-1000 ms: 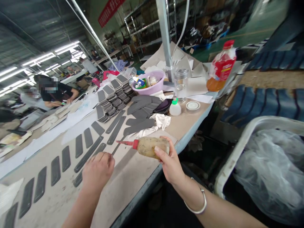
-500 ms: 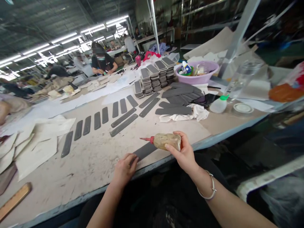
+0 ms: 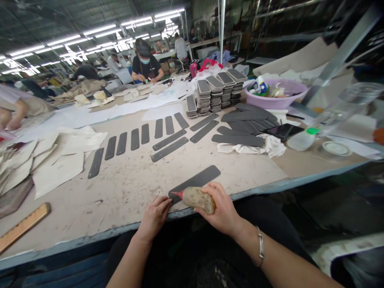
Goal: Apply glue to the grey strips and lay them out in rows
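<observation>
My right hand [image 3: 218,206] is wrapped round a stained, yellowish squeeze bottle [image 3: 196,199] with a red nozzle. The nozzle's tip points left, over the near left end of a dark grey strip [image 3: 199,177] lying at the table's front edge. My left hand [image 3: 156,214] pinches that same end between thumb and fingers. Beyond the strip, several narrow grey pieces [image 3: 135,139] lie in a slanting row, with more pieces [image 3: 170,149] set at another angle beside them.
Stacks of grey pieces [image 3: 204,96] stand at the back, near a purple basin [image 3: 271,102]. Loose dark strips [image 3: 249,120], a white cloth [image 3: 274,146] and a green-capped bottle [image 3: 301,140] are at right. Pale sheets [image 3: 60,168] and a wooden bar [image 3: 24,228] lie left. People sit beyond.
The bottle has tilted and come down, bringing its nozzle to the strip's left end near my left fingers. More of the strip shows. The whole view has shifted.
</observation>
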`<state>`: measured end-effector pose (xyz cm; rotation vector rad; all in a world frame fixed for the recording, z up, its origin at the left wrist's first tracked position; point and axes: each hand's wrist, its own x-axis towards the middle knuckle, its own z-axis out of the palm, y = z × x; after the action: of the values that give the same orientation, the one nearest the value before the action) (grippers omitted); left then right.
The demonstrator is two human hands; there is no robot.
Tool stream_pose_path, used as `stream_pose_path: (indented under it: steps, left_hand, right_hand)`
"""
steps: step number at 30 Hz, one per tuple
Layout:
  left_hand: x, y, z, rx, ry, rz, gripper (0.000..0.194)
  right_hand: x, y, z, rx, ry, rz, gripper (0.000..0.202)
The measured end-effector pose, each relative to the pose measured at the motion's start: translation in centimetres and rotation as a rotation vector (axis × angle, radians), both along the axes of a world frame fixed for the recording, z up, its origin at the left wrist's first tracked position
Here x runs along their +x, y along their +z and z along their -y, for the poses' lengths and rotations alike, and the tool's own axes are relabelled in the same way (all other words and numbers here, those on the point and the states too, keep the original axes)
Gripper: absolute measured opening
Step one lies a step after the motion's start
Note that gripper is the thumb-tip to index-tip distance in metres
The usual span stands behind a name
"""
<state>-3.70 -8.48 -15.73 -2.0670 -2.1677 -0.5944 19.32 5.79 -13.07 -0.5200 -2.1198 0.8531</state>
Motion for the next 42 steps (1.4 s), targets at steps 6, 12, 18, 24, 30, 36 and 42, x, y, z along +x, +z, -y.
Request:
stream_pose_path:
  steps: [6,12,18,24,30,36,42]
  left_hand:
    - [0.2,0.3,-0.2,0.034,-0.014,-0.007,0.018]
    - [0.1,0.1,-0.2,0.037,-0.004,0.028,0.018]
    - [-0.1,-0.5,-0.1,0.052,0.003,0.003,0.018]
    - [-0.3,-0.6,-0.1,0.1,-0.047,-0.035,0.018]
    - [-0.2,-0.5,-0.2,0.102,-0.03,-0.031,0.019]
    - [0.1,0.0,-0.2,0.061,-0.012,0.003,0.019]
    - [0.1,0.0,-0.2,0.045,-0.015,0.011,0.019]
  right_hand:
    - [-0.7,-0.6,0.5,-0.01,0.012,0.048,0.052]
    - [-0.9,-0.5,0.4,-0.012,-0.031,0.106,0.047]
    - [0.9,-0.6,-1.6,-0.001,-0.275,0.153,0.044]
    - [3.2,-0.4,-4.4,0.008,-0.52,0.175,0.042]
    - [3.8,-0.3,-5.5,0.033,-0.6,0.144,0.042]
    - [2.1,-0.3,-2.9,-0.001,-0.263,-0.013,0.046]
    - [-0.1,-0.2,-0.3,-0.035,-0.026,0.061,0.051]
